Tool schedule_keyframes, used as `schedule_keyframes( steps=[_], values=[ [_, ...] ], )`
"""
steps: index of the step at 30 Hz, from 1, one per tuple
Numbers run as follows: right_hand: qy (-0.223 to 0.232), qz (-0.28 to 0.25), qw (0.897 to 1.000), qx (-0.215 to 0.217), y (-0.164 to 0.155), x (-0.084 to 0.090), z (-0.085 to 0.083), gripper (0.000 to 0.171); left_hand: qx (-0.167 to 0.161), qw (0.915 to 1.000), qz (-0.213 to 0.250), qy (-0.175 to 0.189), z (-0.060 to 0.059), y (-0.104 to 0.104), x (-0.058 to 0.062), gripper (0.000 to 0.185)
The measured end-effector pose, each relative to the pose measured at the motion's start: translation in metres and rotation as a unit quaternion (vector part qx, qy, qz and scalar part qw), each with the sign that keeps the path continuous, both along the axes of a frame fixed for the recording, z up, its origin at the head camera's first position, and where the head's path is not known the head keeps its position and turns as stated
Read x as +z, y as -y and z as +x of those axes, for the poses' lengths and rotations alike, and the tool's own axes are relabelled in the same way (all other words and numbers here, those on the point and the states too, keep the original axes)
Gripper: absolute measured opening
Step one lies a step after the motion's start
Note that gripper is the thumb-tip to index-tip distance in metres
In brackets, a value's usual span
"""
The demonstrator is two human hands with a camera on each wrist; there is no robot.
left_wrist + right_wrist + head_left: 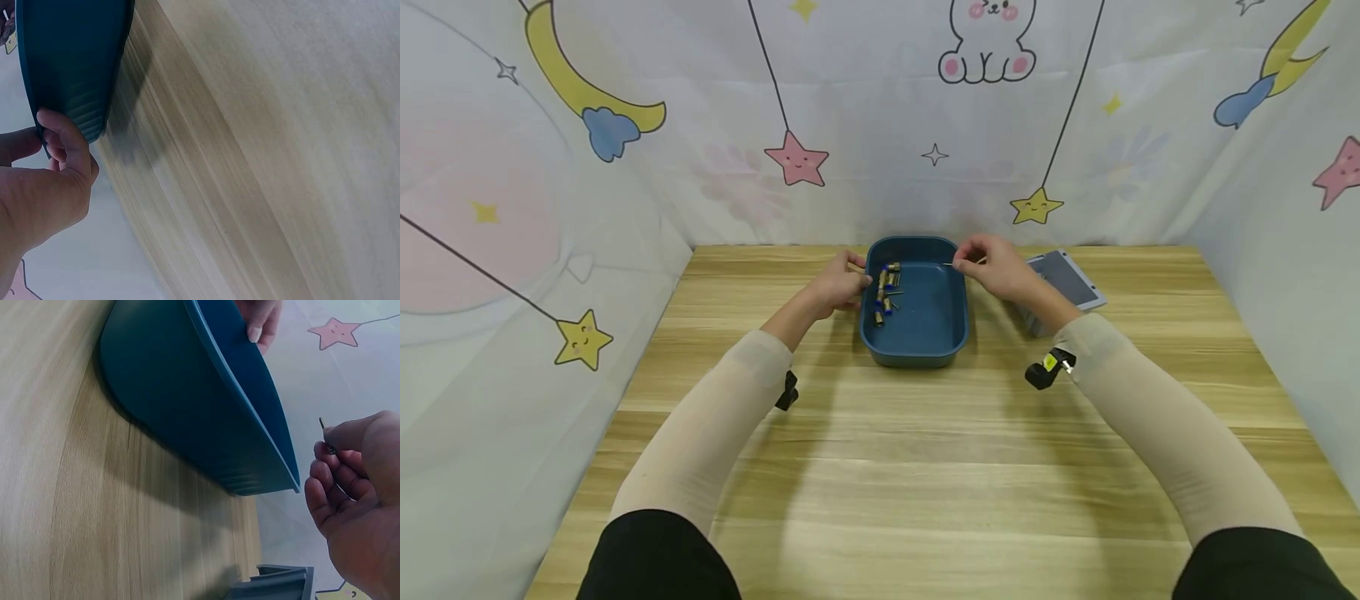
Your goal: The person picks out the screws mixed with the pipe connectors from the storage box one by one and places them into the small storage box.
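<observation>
A dark blue tray (925, 337) sits mid-table, with several small brass and blue parts (885, 293) lying along its left inner side. My left hand (859, 287) grips the tray's left rim; in the left wrist view its fingers (62, 134) curl over the edge of the tray (69, 62). My right hand (964, 260) hovers over the tray's right rear corner and pinches a thin metal pin (957, 264). In the right wrist view the pin (323, 427) sticks up from the right hand (326, 442), just beyond the tray (206, 412).
A grey flat box (1063, 279) lies on the wooden table (880, 467) right of the tray, behind my right hand; its corner (278, 584) shows in the right wrist view. Printed fabric walls close in the table on three sides.
</observation>
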State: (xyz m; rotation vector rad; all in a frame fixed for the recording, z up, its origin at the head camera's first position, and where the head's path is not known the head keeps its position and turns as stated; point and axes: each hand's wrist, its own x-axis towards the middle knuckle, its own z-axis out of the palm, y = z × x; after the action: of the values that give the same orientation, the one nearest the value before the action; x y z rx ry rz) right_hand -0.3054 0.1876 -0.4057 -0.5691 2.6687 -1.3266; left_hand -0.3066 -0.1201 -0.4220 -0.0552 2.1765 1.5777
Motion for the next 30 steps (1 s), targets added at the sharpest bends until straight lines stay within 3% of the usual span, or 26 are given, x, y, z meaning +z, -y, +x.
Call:
schedule_keyframes(
  steps=[11,30],
  values=[
    [-0.018,0.002,1.0,0.009,-0.008,-0.003,-0.005,0.012,0.003,1.0,0.004,-0.004,0.0,0.002,-0.001,0.031],
    [-0.006,0.007,1.0,-0.027,-0.016,-0.003,0.0,0.016,-0.001,0.9999,-0.008,-0.008,0.002,0.008,-0.006,0.033]
  ],
)
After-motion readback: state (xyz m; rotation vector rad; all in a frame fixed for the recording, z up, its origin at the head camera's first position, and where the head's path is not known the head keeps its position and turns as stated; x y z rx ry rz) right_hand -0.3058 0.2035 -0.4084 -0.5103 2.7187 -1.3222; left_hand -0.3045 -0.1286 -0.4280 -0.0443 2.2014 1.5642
